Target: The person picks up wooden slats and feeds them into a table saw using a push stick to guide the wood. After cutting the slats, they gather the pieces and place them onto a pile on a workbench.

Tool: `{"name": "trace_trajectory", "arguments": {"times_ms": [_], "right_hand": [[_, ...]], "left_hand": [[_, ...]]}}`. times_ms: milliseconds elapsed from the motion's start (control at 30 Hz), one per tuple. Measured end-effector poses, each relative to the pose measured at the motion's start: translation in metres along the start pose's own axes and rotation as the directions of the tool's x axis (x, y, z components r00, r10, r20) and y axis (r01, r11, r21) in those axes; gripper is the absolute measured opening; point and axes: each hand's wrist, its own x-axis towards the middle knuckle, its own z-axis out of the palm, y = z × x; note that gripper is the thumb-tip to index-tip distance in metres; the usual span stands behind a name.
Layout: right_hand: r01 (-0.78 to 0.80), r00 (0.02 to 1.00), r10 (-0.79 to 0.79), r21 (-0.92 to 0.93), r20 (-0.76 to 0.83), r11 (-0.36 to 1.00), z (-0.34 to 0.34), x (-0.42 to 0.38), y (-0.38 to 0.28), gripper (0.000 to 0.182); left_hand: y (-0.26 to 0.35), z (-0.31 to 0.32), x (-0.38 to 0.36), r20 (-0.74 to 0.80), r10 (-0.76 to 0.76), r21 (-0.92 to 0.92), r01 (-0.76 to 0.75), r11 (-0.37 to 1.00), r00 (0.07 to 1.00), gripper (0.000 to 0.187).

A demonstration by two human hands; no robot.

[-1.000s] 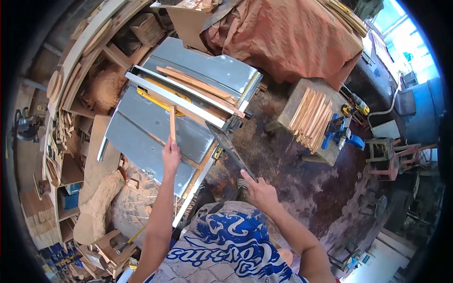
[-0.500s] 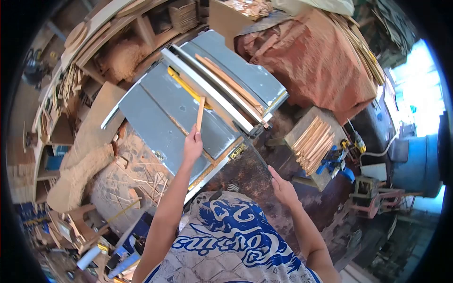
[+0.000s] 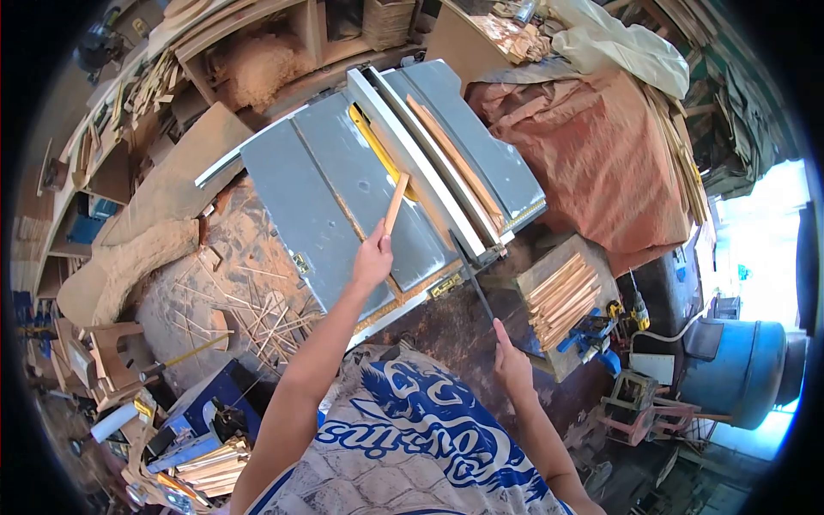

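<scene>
My left hand (image 3: pixel 372 259) is closed around a short wooden stick (image 3: pixel 396 204) and reaches over the grey table saw (image 3: pixel 319 202). The far end of that stick rests at the yellow insert (image 3: pixel 374 144) beside the fence (image 3: pixel 421 159). Off the saw's near edge, my right hand (image 3: pixel 512 367) grips a long, thin dark strip (image 3: pixel 475 279), index finger stretched along it. The strip's far end lies by the near end of the fence. Beyond the fence are some wood strips (image 3: pixel 455 163) on the saw top.
At right, a small stand (image 3: pixel 562 365) carries a stack of cut wood strips (image 3: pixel 562 300) and blue clamps (image 3: pixel 592 343). A reddish-brown cover (image 3: pixel 592 154) drapes a pile behind it. Thin offcuts (image 3: pixel 266 318) and sawdust litter the floor at left. A blue tank (image 3: pixel 734 369) stands far right.
The camera view has shifted, moving the saw rightward in the picture. The dark strip's far end now reaches a little further along the fence. Both hands keep their holds.
</scene>
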Motion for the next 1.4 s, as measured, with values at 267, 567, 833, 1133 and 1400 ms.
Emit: {"name": "trace_trajectory", "arguments": {"times_ms": [267,567,833,1133,1400], "right_hand": [[0.007,1.0,-0.008,-0.037,-0.028,0.999,-0.002,0.008,-0.019,0.065],[0.036,0.996,-0.037,-0.017,-0.075,0.999,0.0,0.027,-0.047,0.068],[0.077,0.989,-0.074,0.025,-0.128,0.997,0.002,0.05,-0.071,0.065],[0.026,0.993,-0.028,-0.019,-0.116,0.999,0.008,0.089,-0.108,0.065],[0.003,0.994,-0.002,0.011,-0.113,1.0,0.009,0.119,-0.136,0.064]], "left_hand": [[0.007,-0.011,0.004,-0.015,-0.027,-0.008,0.027,1.0,1.0,0.049],[0.019,-0.031,0.028,0.0,-0.043,-0.007,0.043,0.999,0.999,0.049],[0.013,-0.042,0.058,-0.058,0.002,0.017,-0.001,1.0,0.998,0.05],[0.017,-0.062,0.1,-0.086,0.007,0.02,-0.005,1.0,0.996,0.051],[0.022,-0.08,0.131,-0.079,-0.036,-0.009,0.035,0.999,0.996,0.05]]}}
